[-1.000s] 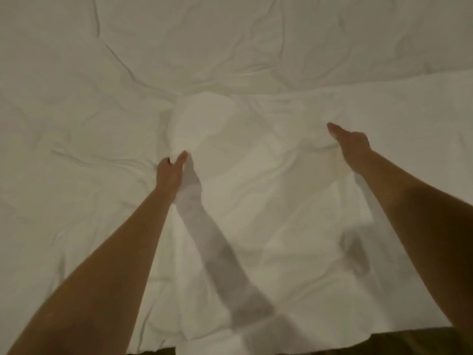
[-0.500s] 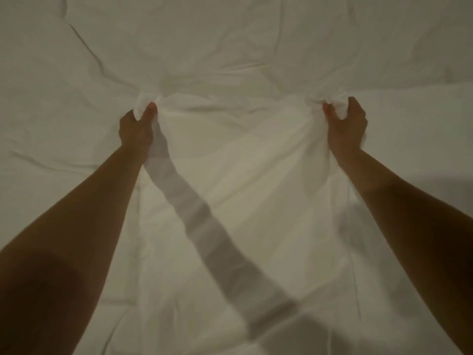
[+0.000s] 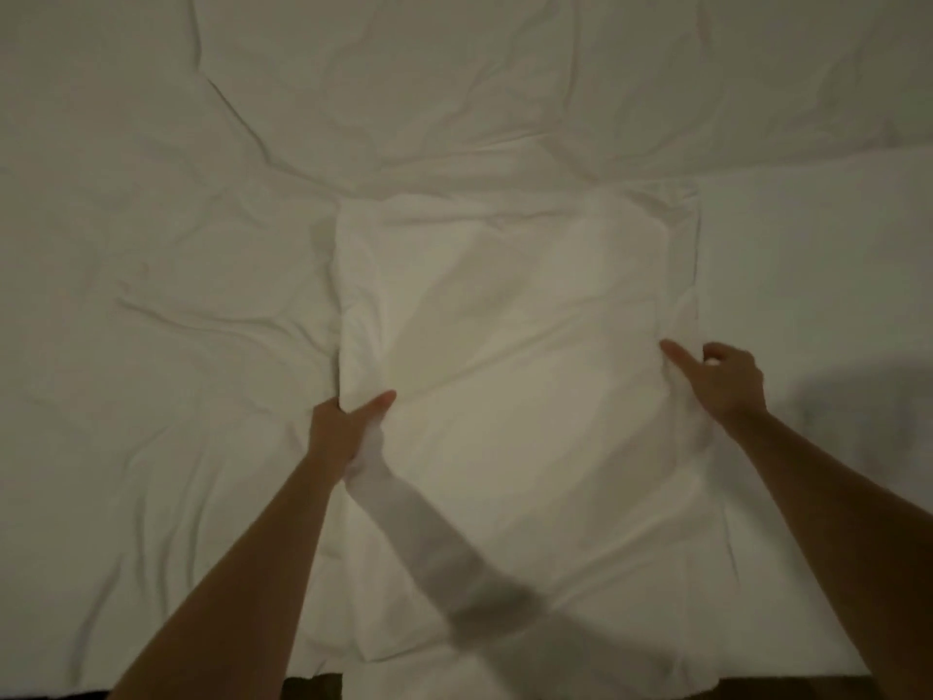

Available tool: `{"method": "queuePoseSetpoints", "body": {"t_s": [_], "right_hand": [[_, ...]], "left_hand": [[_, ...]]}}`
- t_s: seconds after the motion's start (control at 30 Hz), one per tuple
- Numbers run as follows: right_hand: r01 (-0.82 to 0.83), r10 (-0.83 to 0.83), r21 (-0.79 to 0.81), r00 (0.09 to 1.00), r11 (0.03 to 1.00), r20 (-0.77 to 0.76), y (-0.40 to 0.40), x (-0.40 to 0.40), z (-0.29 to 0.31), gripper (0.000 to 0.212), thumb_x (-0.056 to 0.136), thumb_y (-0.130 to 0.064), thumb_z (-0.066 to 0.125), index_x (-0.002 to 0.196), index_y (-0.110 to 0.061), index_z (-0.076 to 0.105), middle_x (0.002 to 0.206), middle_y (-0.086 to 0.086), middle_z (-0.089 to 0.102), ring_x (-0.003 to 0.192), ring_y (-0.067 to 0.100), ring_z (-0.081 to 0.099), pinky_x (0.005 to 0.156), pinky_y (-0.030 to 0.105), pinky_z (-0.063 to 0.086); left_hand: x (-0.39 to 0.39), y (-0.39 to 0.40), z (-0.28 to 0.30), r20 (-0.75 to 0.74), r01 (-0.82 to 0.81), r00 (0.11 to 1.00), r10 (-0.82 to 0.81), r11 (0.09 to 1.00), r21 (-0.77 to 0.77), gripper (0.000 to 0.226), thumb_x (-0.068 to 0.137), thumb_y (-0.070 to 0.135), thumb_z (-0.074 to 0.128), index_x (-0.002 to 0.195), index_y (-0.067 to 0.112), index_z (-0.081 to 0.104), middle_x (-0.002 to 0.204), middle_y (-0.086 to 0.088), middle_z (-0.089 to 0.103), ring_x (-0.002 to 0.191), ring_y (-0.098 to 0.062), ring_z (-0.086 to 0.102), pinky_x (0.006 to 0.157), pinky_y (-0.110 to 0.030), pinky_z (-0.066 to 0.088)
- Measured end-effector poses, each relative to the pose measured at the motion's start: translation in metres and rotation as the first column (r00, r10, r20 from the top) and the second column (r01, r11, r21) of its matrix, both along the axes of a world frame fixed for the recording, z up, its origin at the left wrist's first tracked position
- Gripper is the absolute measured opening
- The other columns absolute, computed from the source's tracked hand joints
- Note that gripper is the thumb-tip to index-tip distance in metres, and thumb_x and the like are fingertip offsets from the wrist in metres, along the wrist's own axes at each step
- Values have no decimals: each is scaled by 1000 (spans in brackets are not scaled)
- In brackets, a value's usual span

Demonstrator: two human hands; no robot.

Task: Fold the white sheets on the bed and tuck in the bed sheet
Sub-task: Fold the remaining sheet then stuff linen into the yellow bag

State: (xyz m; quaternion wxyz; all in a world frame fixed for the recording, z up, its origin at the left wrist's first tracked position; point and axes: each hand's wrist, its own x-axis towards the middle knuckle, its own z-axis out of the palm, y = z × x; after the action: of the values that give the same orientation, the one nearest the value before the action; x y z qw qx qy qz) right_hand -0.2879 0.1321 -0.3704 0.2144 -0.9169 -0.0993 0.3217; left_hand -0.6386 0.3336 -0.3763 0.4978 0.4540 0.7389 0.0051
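the folded white sheet (image 3: 515, 356) lies on the wrinkled bed sheet (image 3: 166, 305), near the bed's front edge. the left hand (image 3: 343, 426) pinches its left edge, thumb on top; the right hand (image 3: 722, 381) is at the right edge, fingers curled, grip unclear. uneven pulls could skew the layers. no writing visible.

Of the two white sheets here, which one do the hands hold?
The folded sheet, the brighter rectangle lying on top. The left hand and right hand grip its side edges; the wrinkled bed sheet underneath lies untouched.
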Motion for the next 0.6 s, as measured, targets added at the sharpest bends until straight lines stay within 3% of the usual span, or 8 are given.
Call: {"method": "queuePoseSetpoints", "body": {"t_s": [0.13, 0.3, 0.4, 0.5, 0.6], "right_hand": [[93, -101, -80, 988, 992, -115, -40, -44, 9, 61, 80, -53, 67, 109, 1, 67, 111, 21, 66, 106, 38, 60, 95, 44, 47], [167, -170, -34, 947, 985, -271, -94, -91, 25, 58, 79, -38, 74, 119, 1, 61, 117, 19, 65, 96, 26, 59, 86, 32, 44], [176, -208, -118, 903, 977, -375, -133, -119, 29, 74, 76, -40, 75, 133, 0, 49, 132, 15, 55, 116, 33, 53, 97, 40, 42], [170, -234, -181, 868, 969, -439, -167, -142, 28, 81, 77, -39, 74, 138, 3, 42, 140, 16, 47, 126, 36, 45, 103, 43, 37], [114, -181, -169, 864, 979, -469, -184, -153, 34, 76, 79, -35, 73, 138, 2, 42, 139, 18, 48, 125, 35, 46, 100, 40, 39]], "left_hand": [[-14, -17, 9, 16, 106, 994, -105, 994, -23, 55, 73, 30, 82, 113, -3, 63, 96, -8, 62, 88, -23, 60, 78, -31, 48], [-55, -49, 5, 72, 173, 984, -165, 975, -140, 54, 68, 33, 84, 105, -1, 66, 92, -12, 69, 79, -27, 65, 74, -35, 53], [-83, -86, 4, 81, 195, 980, -183, 963, -187, 52, 67, 36, 84, 106, 8, 63, 104, -10, 68, 94, -29, 64, 85, -42, 54], [-104, -123, 10, 114, 148, 986, -124, 960, -237, 73, 64, 41, 85, 122, 6, 58, 113, -9, 65, 104, -29, 60, 94, -45, 49], [-119, -153, 19, 152, 129, 985, -87, 948, -290, 85, 64, 46, 84, 132, 8, 50, 121, -9, 61, 106, -28, 58, 85, -40, 52]]}}
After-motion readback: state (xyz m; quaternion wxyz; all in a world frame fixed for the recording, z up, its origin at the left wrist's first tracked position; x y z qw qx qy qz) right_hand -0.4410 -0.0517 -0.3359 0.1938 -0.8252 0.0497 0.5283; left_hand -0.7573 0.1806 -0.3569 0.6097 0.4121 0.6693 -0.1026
